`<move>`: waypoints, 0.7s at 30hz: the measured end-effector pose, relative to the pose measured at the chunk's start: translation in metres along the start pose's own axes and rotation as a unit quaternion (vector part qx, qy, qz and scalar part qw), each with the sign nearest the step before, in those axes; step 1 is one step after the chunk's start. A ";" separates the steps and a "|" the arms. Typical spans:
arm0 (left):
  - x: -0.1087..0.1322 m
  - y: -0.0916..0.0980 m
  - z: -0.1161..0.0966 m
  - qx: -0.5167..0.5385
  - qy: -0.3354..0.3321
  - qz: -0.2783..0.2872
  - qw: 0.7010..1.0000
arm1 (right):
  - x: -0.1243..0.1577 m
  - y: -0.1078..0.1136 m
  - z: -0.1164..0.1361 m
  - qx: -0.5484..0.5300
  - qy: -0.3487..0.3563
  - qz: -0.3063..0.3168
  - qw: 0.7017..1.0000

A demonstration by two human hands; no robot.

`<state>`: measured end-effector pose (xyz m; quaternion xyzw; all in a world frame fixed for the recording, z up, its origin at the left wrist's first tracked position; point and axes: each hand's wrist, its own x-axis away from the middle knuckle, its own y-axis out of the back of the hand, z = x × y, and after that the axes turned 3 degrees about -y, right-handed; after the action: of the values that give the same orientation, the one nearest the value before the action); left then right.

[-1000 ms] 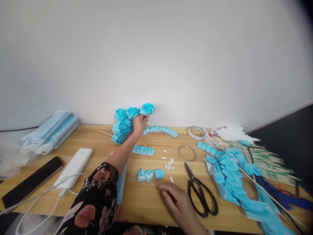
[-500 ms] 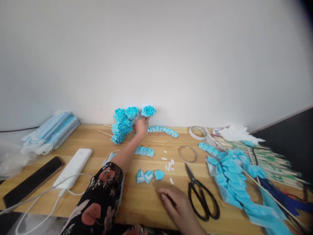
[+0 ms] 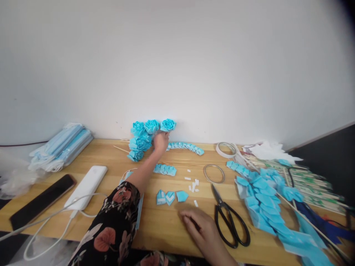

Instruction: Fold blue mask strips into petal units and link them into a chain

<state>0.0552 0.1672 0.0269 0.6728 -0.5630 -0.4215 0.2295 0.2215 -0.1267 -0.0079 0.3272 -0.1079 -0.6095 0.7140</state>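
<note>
My left hand [image 3: 161, 141] reaches to the back of the wooden table [image 3: 111, 162] and is closed on the stem under a blue paper rose [image 3: 168, 125], which leans against the white wall. Beside it stands a bunch of blue roses [image 3: 141, 138] on sticks. My right hand [image 3: 198, 223] lies flat on the table near the front edge, fingers stretched out, holding nothing. Just ahead of it lie three small folded blue pieces [image 3: 172, 196] and white paper scraps [image 3: 193, 184].
Black scissors [image 3: 229, 220], a wire ring [image 3: 213, 173] and a tape roll [image 3: 226, 149] lie right of centre. Blue petal chains [image 3: 260, 199] and sticks fill the right. At left are a stack of face masks [image 3: 62, 146], a white power bank [image 3: 85, 186] and a phone [image 3: 41, 201].
My left hand has pushed the single rose a little further back and left, closer to the bunch. My right hand has barely moved.
</note>
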 end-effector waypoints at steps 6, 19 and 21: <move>0.000 0.003 -0.002 -0.019 0.003 -0.003 1.000 | -0.001 0.000 0.002 -0.010 -0.011 0.008 1.000; 0.036 0.036 0.005 0.002 -0.077 0.074 0.994 | 0.000 -0.004 -0.003 -0.009 -0.024 0.016 1.000; 0.046 0.051 0.005 0.010 -0.097 0.104 0.990 | 0.000 -0.004 -0.002 -0.009 -0.021 0.014 1.000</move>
<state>0.0232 0.1116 0.0498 0.5687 -0.6541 -0.4527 0.2094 0.2191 -0.1260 -0.0116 0.3065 -0.1221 -0.6071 0.7229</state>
